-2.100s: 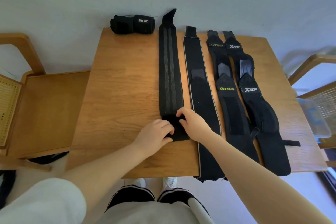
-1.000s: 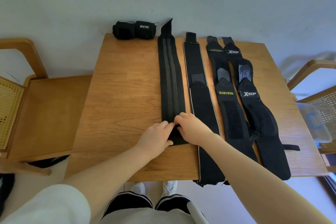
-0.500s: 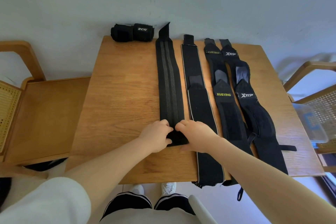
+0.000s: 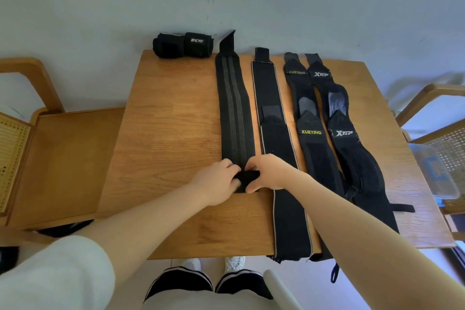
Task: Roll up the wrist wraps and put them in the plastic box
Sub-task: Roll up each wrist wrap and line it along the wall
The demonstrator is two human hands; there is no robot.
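Several black wrist wraps lie lengthwise on the wooden table [image 4: 163,148]. The leftmost flat one, a grey-striped wrap [image 4: 234,113], has its near end curled into a small roll. My left hand [image 4: 216,181] and my right hand [image 4: 269,172] both pinch that roll from either side. To its right lie a plain wrap with a pale edge [image 4: 274,148], a XUEYING wrap [image 4: 312,143] and an XTEP wrap [image 4: 349,148]. A rolled wrap [image 4: 183,45] sits at the table's far left corner. The clear plastic box [image 4: 435,171] rests on the chair at the right.
A wooden chair [image 4: 63,158] stands against the table's left side, and a cane-backed chair [image 4: 448,133] at the right holds the box. A pale wall runs behind the table. The two middle wraps hang over the near edge.
Both hands have curled the near end of the striped wrap up into a small roll and shifted it slightly away from me.
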